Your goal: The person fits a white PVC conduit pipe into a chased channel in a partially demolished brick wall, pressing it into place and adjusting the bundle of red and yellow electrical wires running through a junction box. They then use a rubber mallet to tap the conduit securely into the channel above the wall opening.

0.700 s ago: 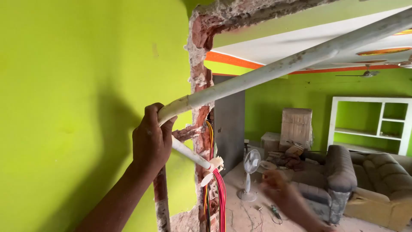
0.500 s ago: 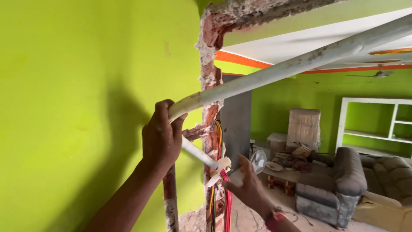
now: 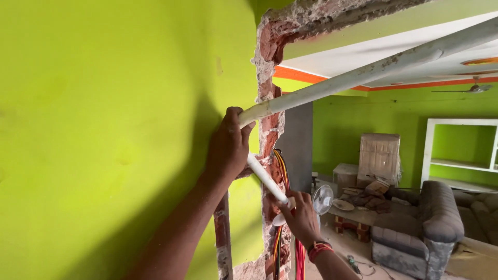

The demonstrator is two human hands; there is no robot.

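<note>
Two bare hands work at the broken edge of a bright green plastered wall [image 3: 104, 129], where red brick [image 3: 267, 62] lies exposed along a rough vertical cut. The left hand [image 3: 228, 148] closes its grip around the lower end of a long white plastic conduit pipe [image 3: 363, 75], which rises diagonally to the upper right and leaves the frame there. A second, shorter white pipe section [image 3: 263, 176] runs from below the left hand down to the right hand [image 3: 300, 220]. The right hand closes its fingers around the lower end of this section, at a small white fitting [image 3: 290, 202] (its exact form is not clear). A red and orange band [image 3: 317, 250] sits on the right wrist.

A bundle of red, orange and yellow wires [image 3: 280, 171] runs vertically in the brick channel, just behind the short pipe section. Beyond the opening, a green-walled room holds a small white pedestal fan [image 3: 322, 199], a grey upholstered sofa [image 3: 441, 223], a white shelf unit [image 3: 459, 150] and a wrapped chair [image 3: 379, 155].
</note>
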